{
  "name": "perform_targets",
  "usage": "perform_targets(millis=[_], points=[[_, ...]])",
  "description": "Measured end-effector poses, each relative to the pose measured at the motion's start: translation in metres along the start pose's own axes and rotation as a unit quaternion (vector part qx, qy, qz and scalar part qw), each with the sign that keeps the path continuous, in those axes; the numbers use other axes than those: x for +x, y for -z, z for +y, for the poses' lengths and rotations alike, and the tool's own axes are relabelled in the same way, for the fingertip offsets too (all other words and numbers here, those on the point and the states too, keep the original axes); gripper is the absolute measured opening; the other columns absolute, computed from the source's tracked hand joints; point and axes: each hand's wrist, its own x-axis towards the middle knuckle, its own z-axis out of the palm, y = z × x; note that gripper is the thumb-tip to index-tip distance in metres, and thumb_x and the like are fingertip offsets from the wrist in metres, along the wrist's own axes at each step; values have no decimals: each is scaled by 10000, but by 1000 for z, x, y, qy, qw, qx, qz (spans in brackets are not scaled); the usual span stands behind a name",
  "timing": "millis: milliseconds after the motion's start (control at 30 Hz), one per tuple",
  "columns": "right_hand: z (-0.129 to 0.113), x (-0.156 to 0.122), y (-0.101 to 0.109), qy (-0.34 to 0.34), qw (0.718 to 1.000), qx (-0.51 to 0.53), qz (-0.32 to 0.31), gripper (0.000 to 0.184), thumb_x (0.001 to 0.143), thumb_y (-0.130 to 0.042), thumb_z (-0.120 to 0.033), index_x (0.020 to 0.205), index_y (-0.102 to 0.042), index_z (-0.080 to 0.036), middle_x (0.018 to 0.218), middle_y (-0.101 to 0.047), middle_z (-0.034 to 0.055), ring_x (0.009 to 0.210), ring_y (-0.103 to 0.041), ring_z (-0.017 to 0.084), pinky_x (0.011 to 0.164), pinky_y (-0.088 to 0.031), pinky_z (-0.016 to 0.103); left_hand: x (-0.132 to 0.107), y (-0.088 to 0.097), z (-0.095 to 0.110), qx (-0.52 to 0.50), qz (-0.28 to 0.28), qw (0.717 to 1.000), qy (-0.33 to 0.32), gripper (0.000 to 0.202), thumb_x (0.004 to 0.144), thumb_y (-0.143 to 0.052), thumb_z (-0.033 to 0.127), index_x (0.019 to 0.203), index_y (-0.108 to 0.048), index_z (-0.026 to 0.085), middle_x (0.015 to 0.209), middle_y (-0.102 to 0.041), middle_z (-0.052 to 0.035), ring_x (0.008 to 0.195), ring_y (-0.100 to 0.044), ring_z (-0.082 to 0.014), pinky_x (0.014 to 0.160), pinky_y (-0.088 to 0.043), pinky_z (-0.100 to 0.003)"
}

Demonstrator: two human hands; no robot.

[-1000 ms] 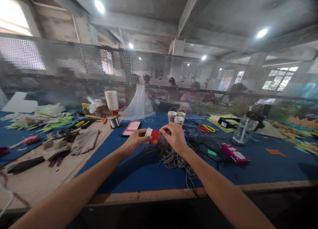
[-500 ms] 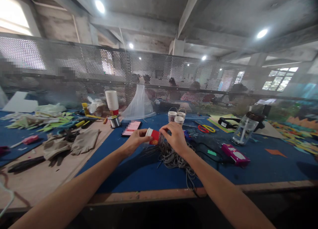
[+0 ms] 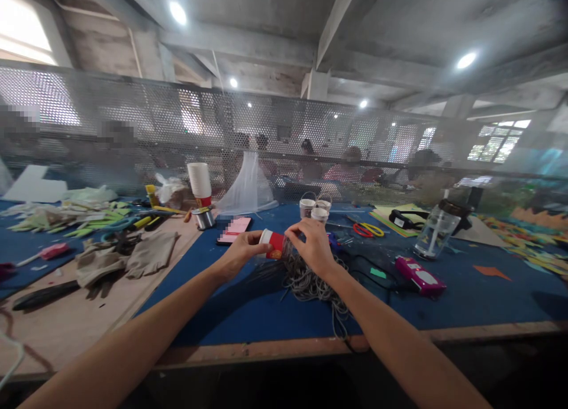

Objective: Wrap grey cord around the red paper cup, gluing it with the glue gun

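Observation:
A red paper cup [image 3: 276, 245] with a white rim lies sideways in my left hand [image 3: 242, 250], which grips it near the rim with thumb and fingers. My right hand [image 3: 313, 243] is closed in a pinch at the cup's other end, where grey cord shows against the cup; the exact hold of the fingertips is partly hidden. Under that hand a loose heap of grey cord [image 3: 306, 283] spreads over the blue mat [image 3: 213, 314]. Just behind my right hand stand several small white buckets [image 3: 319, 213] with thin handles.
A phone [image 3: 234, 229], a wire spool [image 3: 205, 218] and stacked paper cups [image 3: 199, 181] sit behind to the left. Gloves [image 3: 152, 255] lie at left. Scissors [image 3: 369, 229], a magenta box with a black cable [image 3: 419, 276] and a clear bottle [image 3: 437, 230] occupy the right.
Almost nothing differs. Both hands stay at the cup in nearly the same pose, and the cup has shifted at most slightly.

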Motion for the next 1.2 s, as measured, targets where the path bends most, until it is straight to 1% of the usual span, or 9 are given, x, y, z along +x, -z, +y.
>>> perform_targets(millis=[333, 500, 800, 1200], points=[[-2, 1, 2, -3, 1000, 5, 4, 139, 966, -619, -283, 850, -668, -224, 838, -669, 16, 850, -616, 186, 926, -411, 350, -1, -1, 2, -3, 4, 1000, 3, 271, 717, -825, 302, 927, -762, 142, 872, -757, -66, 742, -651, -178, 741, -466, -282], [-1, 0, 1, -5, 1000, 4, 8, 138, 972, -611, -299, 867, -667, -230, 849, -673, 18, 866, -619, 190, 942, -406, 355, -2, -3, 5, -4, 7, 1000, 8, 263, 709, -823, 294, 918, -762, 147, 856, -754, -59, 726, -645, -173, 716, -463, -274], [-1, -1, 1, -6, 1000, -2, 8, 134, 971, -614, -299, 868, -663, -228, 856, -675, 16, 866, -618, 185, 949, -397, 353, -2, -3, 3, -4, 8, 1000, 7, 299, 696, -835, 309, 925, -753, 135, 864, -751, -70, 734, -652, -179, 729, -474, -285], [1, -1, -1, -9, 1000, 3, 3, 134, 963, -622, -288, 852, -667, -228, 840, -674, 16, 853, -617, 186, 933, -406, 356, -2, -2, 3, -2, 12, 1000, 6, 284, 694, -829, 312, 920, -765, 150, 866, -761, -67, 730, -659, -182, 723, -480, -283]])
